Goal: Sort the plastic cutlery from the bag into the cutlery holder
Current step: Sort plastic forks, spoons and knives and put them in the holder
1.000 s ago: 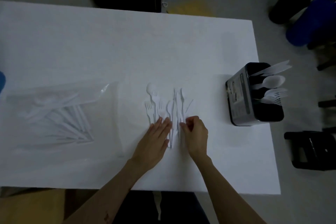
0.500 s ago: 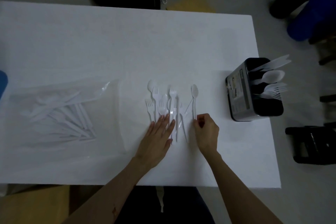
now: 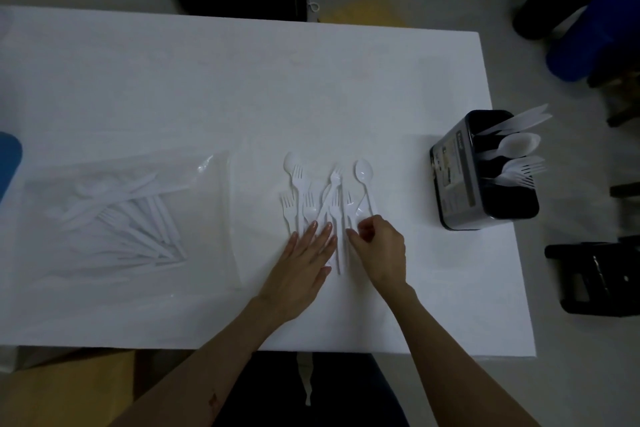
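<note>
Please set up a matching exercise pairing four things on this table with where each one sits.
Things:
1. clear plastic bag
2. black cutlery holder
3. left hand
4. loose white plastic spoon

Places:
A. flat on the handles of the spread cutlery
B. right end of the white table
C. left part of the table
D. right edge of the spread cutlery

Pairs: 1-C, 2-B, 3-A, 4-D

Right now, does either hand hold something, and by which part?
Left hand lies flat on the cutlery handles, holding nothing. Right hand seems to pinch a fork handle.
</note>
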A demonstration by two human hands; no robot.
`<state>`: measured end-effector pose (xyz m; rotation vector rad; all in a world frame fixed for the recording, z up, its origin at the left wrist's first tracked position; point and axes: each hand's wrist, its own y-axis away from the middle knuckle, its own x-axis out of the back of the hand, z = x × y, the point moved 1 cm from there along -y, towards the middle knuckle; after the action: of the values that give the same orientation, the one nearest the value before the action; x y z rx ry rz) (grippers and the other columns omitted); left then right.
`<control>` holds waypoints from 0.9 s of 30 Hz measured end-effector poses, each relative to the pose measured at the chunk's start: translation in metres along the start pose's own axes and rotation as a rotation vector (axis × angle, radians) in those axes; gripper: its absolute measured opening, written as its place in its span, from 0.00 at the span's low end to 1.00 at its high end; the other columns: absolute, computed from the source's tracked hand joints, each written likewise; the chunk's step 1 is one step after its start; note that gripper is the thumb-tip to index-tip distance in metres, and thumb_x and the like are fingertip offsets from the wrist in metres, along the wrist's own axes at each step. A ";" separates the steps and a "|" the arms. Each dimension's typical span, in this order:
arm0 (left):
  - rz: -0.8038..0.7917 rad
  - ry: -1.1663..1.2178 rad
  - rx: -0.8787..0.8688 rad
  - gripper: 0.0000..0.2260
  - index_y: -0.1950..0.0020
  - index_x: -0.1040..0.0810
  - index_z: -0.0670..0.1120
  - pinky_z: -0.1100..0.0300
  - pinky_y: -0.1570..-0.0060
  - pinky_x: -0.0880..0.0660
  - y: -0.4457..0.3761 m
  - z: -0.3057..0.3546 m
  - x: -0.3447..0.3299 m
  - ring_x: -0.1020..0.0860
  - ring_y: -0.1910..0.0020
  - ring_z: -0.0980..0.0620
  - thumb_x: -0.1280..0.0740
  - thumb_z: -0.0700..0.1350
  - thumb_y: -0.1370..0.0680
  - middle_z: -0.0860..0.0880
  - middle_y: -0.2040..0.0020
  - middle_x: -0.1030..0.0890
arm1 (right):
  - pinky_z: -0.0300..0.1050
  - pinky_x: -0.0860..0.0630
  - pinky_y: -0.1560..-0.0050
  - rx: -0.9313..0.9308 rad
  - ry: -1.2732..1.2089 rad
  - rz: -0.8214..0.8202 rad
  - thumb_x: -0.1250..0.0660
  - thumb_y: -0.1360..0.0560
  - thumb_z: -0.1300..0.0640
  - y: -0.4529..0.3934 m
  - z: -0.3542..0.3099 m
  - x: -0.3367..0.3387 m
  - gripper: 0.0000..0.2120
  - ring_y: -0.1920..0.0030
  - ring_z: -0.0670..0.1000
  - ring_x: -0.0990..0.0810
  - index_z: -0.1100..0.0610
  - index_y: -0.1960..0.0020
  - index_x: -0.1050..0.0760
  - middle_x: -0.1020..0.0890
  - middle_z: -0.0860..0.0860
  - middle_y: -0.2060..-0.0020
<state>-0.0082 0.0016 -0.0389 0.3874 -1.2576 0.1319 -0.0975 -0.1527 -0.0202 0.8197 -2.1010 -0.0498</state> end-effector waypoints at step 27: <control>0.099 0.173 0.015 0.22 0.24 0.39 0.43 0.50 0.25 0.46 0.010 0.003 -0.001 0.51 0.22 0.51 0.50 0.48 0.18 0.48 0.22 0.44 | 0.34 0.31 0.67 -0.108 0.058 -0.093 0.27 0.27 0.46 -0.008 -0.008 0.003 0.13 0.68 0.45 0.23 0.55 0.60 0.22 0.21 0.48 0.68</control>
<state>-0.0146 0.0099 -0.0367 0.3196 -1.1056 0.2544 -0.0887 -0.1584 -0.0155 0.8427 -1.9873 -0.1858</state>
